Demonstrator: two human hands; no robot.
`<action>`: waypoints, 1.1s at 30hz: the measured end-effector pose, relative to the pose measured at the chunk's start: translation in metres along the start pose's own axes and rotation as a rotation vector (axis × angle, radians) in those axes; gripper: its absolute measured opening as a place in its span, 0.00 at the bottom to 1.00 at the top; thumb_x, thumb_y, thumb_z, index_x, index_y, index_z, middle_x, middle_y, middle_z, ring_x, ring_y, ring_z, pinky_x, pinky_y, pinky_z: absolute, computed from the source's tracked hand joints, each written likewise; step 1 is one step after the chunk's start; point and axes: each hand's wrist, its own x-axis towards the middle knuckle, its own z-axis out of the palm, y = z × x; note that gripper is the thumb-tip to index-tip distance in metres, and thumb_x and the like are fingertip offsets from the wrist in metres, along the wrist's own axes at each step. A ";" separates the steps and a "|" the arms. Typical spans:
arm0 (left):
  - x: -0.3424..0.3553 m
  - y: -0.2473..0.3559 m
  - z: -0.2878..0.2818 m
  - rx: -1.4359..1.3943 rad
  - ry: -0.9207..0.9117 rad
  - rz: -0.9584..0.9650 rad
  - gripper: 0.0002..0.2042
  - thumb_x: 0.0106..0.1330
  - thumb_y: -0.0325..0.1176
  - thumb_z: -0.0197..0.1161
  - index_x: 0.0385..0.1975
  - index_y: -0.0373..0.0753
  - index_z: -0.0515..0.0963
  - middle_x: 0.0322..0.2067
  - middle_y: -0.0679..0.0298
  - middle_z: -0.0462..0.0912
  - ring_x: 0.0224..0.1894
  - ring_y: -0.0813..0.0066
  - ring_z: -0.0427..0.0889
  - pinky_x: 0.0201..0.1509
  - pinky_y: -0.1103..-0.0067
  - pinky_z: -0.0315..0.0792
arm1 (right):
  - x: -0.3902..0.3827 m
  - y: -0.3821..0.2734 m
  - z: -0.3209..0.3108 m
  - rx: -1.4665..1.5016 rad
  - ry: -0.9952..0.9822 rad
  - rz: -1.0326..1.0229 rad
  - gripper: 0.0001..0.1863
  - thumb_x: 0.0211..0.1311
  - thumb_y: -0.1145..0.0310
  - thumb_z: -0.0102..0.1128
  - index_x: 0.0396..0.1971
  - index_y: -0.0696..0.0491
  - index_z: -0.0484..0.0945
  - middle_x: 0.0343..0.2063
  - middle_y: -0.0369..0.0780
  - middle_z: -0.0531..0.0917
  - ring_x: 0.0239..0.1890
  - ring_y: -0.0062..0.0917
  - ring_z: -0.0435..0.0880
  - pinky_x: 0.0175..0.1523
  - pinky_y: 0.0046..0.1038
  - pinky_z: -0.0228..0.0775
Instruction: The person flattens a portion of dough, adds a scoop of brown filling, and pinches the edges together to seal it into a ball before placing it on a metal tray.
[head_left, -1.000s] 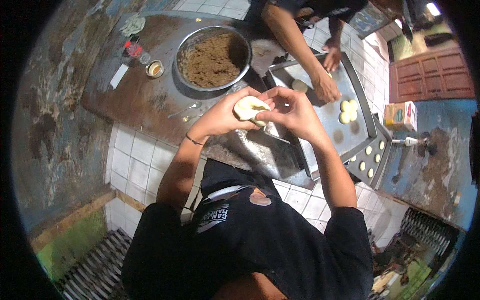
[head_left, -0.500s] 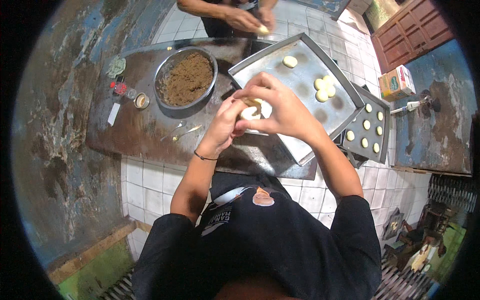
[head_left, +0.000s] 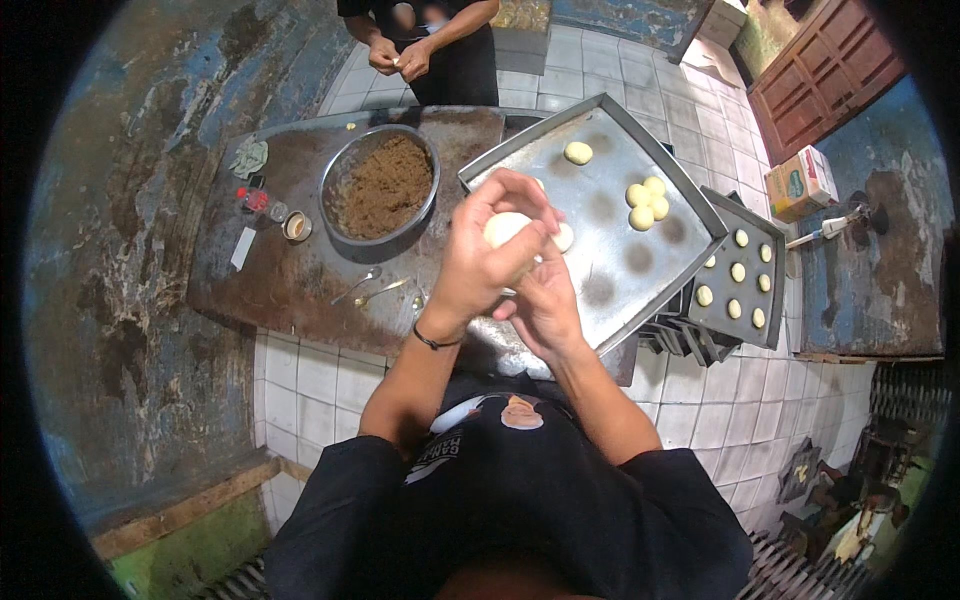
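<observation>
In my left hand [head_left: 478, 262] a rounded pale-yellow dough ball [head_left: 508, 229] is cupped, its top showing between thumb and curled fingers. My right hand [head_left: 548, 300] closes around the same ball from the lower right, with its fingertips partly hidden behind the left hand. Both hands are over the near left edge of a large metal baking tray [head_left: 640, 295]. On that tray rest a single dough ball [head_left: 578, 153] and a cluster of several balls [head_left: 646, 204]. Another pale ball [head_left: 563, 237] shows just beyond my fingers.
Left on the worn table [head_left: 270, 290] stands a metal bowl [head_left: 385, 190] of brown crumbly filling. Nearby are spoons [head_left: 382, 291], a small cup [head_left: 297, 226] and a red-capped bottle [head_left: 262, 204]. A second tray [head_left: 725, 275] of dough pieces sits right. A co-worker [head_left: 430, 50] stands opposite.
My right hand has dropped from above the dough to its lower right side. The dough now looks rounder and more closed. The co-worker has moved left and back from the table.
</observation>
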 end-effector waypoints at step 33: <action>0.006 -0.204 0.017 0.861 -0.484 -0.090 0.32 0.57 0.31 0.73 0.61 0.43 0.65 0.42 0.45 0.85 0.45 0.41 0.86 0.48 0.52 0.79 | -0.032 -0.116 -0.148 -1.568 0.416 0.073 0.21 0.55 0.65 0.80 0.48 0.56 0.88 0.45 0.42 0.89 0.44 0.26 0.88 0.51 0.28 0.82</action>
